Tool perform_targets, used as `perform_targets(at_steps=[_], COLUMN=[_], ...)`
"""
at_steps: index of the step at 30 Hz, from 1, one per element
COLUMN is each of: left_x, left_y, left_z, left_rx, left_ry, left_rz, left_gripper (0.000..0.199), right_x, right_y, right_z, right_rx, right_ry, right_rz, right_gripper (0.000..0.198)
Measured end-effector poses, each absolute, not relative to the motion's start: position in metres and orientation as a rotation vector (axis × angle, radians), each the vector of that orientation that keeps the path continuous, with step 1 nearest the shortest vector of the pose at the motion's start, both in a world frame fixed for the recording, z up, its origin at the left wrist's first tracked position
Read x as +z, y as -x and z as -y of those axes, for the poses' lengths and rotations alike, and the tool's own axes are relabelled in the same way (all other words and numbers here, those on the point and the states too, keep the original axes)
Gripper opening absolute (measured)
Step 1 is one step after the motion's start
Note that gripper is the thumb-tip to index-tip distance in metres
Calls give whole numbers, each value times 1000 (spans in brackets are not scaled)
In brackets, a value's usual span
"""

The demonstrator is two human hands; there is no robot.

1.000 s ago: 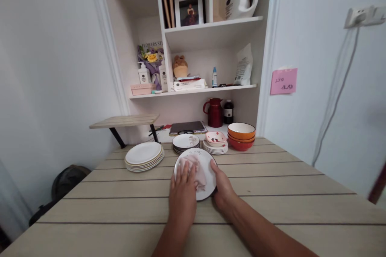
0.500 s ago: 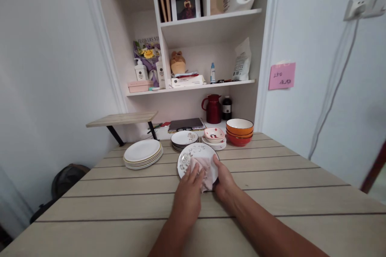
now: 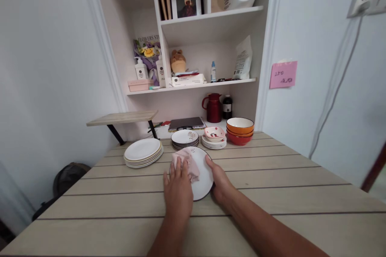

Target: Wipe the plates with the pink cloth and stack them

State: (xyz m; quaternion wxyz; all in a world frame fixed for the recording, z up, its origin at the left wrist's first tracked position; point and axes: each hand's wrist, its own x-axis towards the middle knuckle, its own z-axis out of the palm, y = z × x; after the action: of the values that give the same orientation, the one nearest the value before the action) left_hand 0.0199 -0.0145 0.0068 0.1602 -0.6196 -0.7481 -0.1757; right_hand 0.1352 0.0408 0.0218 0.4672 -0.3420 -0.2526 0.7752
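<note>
A white dark-rimmed plate is held just above the wooden table, tipped a little toward me. My right hand grips its right edge, thumb on top and fingers underneath. My left hand presses a pale pink cloth on the left part of the plate, its fingers laid over the cloth. A small part of the plate's printed pattern shows near the top; the cloth and hand cover the left side. Behind the plate stands a stack of similar dark-rimmed plates.
On the wooden table, a stack of larger white plates sits at left. Farther back stand small dishes with a pink bowl on top, and orange and red bowls. A red jug stands behind them.
The cloth and my left hand have moved left across the plate. The plate has shifted slightly left and nearer, and its pattern is turned or covered. My right hand still grips the edge.
</note>
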Motion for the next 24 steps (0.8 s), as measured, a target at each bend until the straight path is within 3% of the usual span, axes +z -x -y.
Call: perform_targets(at_steps=[15, 24], left_x=[9, -7], left_y=[-32, -18], left_z=[16, 9], left_rx=[-690, -735], left_ry=[2401, 1884], left_rz=[1714, 1997], left_gripper=[45, 53], right_x=[24, 23], right_y=[-143, -138], right_z=[-47, -39], right_rx=[1992, 1943], right_ry=[820, 838], right_rz=[546, 650], right_gripper=[48, 48])
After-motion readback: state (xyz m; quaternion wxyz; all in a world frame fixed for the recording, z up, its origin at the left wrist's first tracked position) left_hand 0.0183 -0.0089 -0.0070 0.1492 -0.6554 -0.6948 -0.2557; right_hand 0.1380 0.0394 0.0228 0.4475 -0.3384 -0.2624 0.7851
